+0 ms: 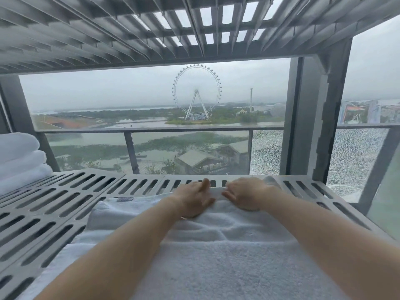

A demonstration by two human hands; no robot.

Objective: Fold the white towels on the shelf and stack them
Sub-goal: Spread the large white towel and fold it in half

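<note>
A white towel (216,252) lies spread on the grey slotted shelf (65,198), reaching from the near edge toward the back. Both my hands are at its far end, side by side. My left hand (194,199) lies on the towel's far edge with its fingers curled over the cloth. My right hand (244,195) does the same just to the right, fingertips tucked into the fold. A small label (125,199) shows at the towel's far left corner. A stack of folded white towels (19,161) sits at the shelf's far left.
A second slotted shelf (151,29) hangs close overhead. Behind the shelf stand a grey upright post (313,118) and a glass railing (194,129). Bare slotted shelf surface lies to the left of the towel.
</note>
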